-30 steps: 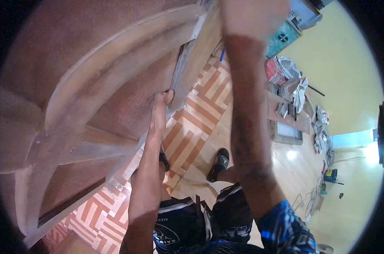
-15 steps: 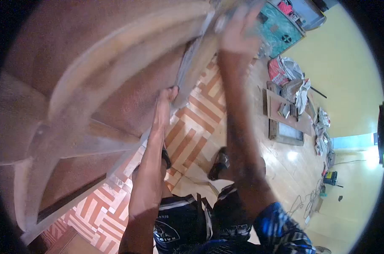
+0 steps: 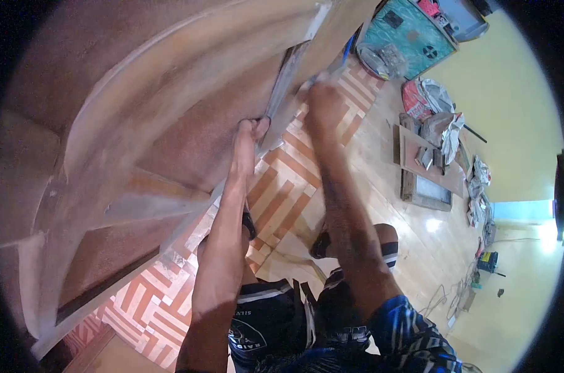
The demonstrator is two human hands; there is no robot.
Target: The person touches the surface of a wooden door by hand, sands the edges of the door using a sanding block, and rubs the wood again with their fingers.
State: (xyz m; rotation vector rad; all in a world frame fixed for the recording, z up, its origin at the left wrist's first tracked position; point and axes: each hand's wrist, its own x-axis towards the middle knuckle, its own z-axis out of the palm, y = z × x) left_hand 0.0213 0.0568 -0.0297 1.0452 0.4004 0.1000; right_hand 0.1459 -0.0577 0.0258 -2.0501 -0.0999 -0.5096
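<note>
A large brown wooden panel with curved raised moulding fills the left side of the head view, its narrow edge facing me. My left hand is closed round that edge, thumb and fingers gripping the wood. Farther up, beside the same edge, my right hand is closed like a fist. It is slightly blurred, and whatever its fingers hold is hidden. I cannot tell whether it touches the panel.
Patterned tiles cover the floor beneath my arms. To the right, a board with small blocks on it rests on a wooden frame. Crumpled bags lie by the yellow wall, and a green-topped table stands beyond.
My right hand has come back toward me and slightly left, from farther up along the panel edge. My left hand keeps its grip, and the view has shifted slightly.
</note>
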